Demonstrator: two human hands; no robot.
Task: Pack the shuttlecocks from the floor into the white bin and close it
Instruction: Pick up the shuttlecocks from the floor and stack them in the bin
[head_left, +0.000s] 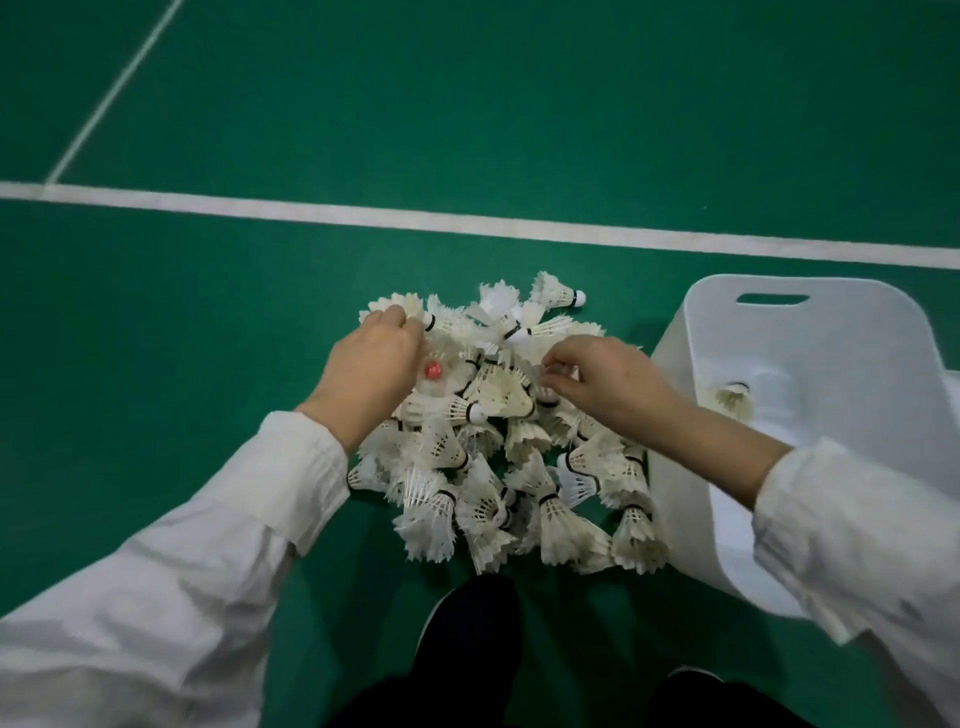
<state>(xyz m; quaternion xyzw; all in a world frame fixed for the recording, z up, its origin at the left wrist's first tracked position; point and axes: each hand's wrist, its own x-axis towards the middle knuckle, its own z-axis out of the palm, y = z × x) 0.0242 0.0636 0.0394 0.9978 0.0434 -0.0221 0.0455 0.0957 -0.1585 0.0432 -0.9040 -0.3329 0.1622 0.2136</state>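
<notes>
Shoe (467, 618) nr shuttlecocks (493, 467); L hand (371, 369), R hand (602, 379) grip pinching them; bin (831, 332): one visible.

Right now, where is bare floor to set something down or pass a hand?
Bare green floor left of the shuttlecock pile and between it and the white line. Crowded: pile against the white bin; left hand and right hand pick at its far part.
</notes>
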